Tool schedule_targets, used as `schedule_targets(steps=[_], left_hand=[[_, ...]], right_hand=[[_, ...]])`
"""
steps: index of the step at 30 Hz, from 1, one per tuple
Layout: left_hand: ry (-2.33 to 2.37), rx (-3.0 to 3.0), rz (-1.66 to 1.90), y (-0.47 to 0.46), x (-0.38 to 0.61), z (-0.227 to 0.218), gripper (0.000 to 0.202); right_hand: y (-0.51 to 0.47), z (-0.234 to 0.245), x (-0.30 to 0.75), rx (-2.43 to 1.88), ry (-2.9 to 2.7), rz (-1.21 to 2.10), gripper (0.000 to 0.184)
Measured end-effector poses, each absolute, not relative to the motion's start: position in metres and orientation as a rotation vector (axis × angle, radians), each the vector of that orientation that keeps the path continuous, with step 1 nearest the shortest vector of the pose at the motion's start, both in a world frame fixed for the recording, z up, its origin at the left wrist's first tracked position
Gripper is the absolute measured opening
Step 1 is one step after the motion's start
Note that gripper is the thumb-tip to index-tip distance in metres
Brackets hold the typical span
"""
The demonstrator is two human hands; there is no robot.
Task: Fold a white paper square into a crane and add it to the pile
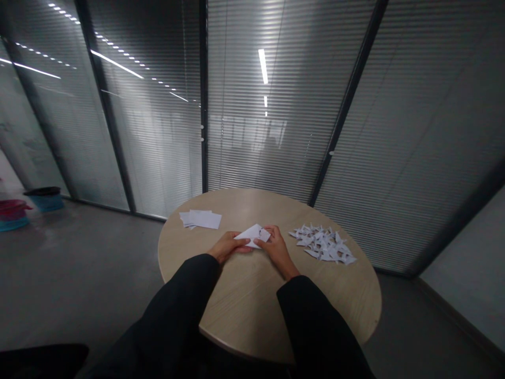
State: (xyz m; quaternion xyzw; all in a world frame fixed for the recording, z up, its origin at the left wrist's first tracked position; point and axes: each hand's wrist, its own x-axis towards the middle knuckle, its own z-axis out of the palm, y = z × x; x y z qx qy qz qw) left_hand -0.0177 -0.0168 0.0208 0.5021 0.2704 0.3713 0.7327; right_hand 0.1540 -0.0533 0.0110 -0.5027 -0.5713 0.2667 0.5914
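A folded sheet of white paper (252,232) with a small dark mark near its right side is held between both hands above the round wooden table (236,295). My left hand (229,246) grips its left part, thumb on top and fingers underneath. On the other side my right hand (276,246) pinches the paper, its thumb pressed on the near edge and its fingers behind. To the right lies a heap of folded white paper pieces (324,243) with pointed ends. Several flat white paper sheets (205,219) lie overlapping at the table's left.
Glass partitions with blinds (256,158) stand close behind the table. On the floor at far left are a blue bin with a black liner (46,200) and another with a red liner (13,213). A dark object (43,360) is at the lower left.
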Motion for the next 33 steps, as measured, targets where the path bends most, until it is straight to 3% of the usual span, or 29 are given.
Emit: schedule_targets(steps=[3, 8, 11, 24, 33], left_hand=[[0.603, 1.143, 0.807, -0.016, -0.018, 0.019, 0.023], [0.614, 1.189, 0.782, -0.015, -0.019, 0.016, 0.025], [0.643, 1.193, 0.814, -0.015, -0.020, 0.017, 0.026], [0.712, 1.191, 0.932, -0.013, -0.020, 0.018, 0.028], [0.739, 1.187, 0.962, -0.015, -0.018, 0.020, 0.030]], right_hand=[[-0.053, 0.012, 0.154, -1.123, -1.238, 0.750, 0.073], [-0.056, 0.014, 0.155, -1.152, -1.235, 0.783, 0.041], [-0.059, 0.017, 0.156, -1.176, -1.220, 0.777, 0.032], [-0.065, 0.024, 0.153, -1.105, -1.142, 0.904, 0.033], [-0.057, 0.015, 0.158, -1.202, -1.265, 0.735, 0.031]])
